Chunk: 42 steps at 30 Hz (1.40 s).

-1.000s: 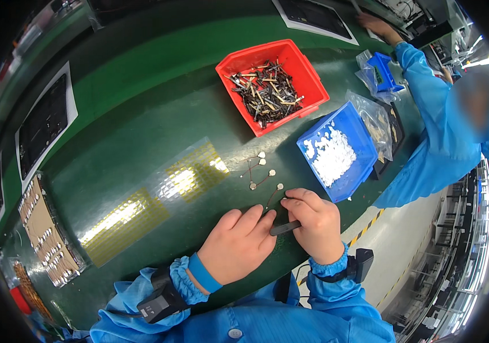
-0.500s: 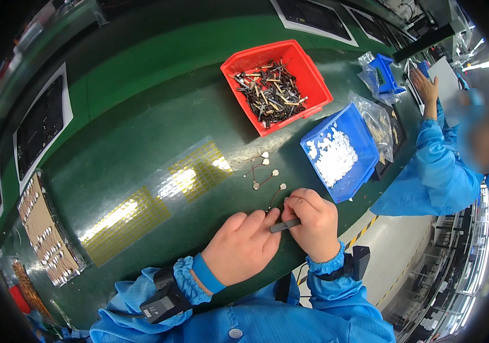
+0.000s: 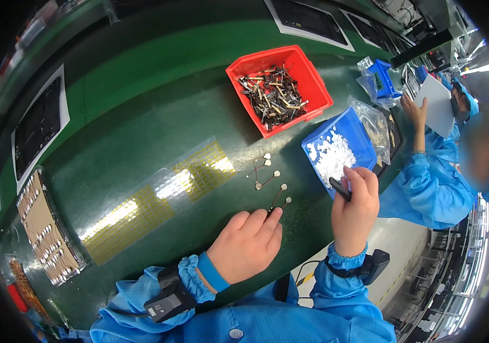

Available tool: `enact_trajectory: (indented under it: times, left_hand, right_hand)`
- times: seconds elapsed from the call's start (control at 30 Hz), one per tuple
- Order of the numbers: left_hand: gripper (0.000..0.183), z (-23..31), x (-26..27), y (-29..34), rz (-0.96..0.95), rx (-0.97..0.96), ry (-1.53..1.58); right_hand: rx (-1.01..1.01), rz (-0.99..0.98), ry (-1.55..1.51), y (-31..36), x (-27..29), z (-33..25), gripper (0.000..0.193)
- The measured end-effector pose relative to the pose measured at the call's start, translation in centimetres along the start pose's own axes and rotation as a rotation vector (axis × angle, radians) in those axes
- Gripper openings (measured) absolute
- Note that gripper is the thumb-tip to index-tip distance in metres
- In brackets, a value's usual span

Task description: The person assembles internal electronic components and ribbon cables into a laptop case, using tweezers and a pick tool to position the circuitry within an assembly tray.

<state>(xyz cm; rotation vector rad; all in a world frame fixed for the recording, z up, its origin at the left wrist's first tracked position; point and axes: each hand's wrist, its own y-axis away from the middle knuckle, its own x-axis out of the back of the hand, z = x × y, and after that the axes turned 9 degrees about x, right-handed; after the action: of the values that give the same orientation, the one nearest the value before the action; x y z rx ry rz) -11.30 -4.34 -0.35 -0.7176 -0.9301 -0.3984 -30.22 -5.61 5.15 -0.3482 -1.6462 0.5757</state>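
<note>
My left hand (image 3: 245, 244) rests on the table, its thumb and forefinger pinched on a thin dark wire (image 3: 271, 209) that has a small pale disc (image 3: 288, 200) at its end. Close by lie several more wired pale discs (image 3: 277, 174). My right hand (image 3: 357, 208) is over the near edge of a blue bin (image 3: 364, 137), fingers closed round slim dark tweezers (image 3: 340, 189); their tips are hidden. Small white pieces (image 3: 336, 155) are heaped in that bin.
A red bin (image 3: 312, 86) holds dark and tan strip-like parts. Yellow-patterned sheets (image 3: 127, 226) lie on the green table (image 3: 124, 151). A cardboard piece (image 3: 47, 228) with rows of wired discs stands at left. Plastic bags (image 3: 373, 126) and a co-worker's hand (image 3: 414, 114) are at right.
My right hand has moved right, with the tweezers, from beside my left fingertips to the blue bin. My left hand stays nearly in place. The co-worker's hand has shifted.
</note>
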Motion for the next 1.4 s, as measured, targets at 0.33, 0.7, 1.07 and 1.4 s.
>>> enact_trajectory:
  times: [0.33, 0.7, 1.07, 1.4]
  left_hand:
    - [0.016, -3.2, 1.7, 0.0, 0.306, 0.306, 0.395]
    - [0.02, -4.5, 2.3, 0.0, 0.46, 0.568, 0.661]
    - [0.024, -3.4, 2.2, -0.6, 0.374, 0.442, 0.428]
    - [0.012, -1.4, 2.8, -0.3, 0.181, 0.37, 0.624]
  right_hand:
    - [0.136, -0.19, -0.335, 0.4, -4.6, -5.5, 0.017]
    - [0.036, -0.324, -0.407, -0.1, -4.8, -5.9, 0.014]
    - [0.006, -0.456, -0.633, -1.2, -2.9, -4.6, 0.01]
    - [-0.066, -0.373, -0.798, -0.3, 0.6, -4.7, 0.015]
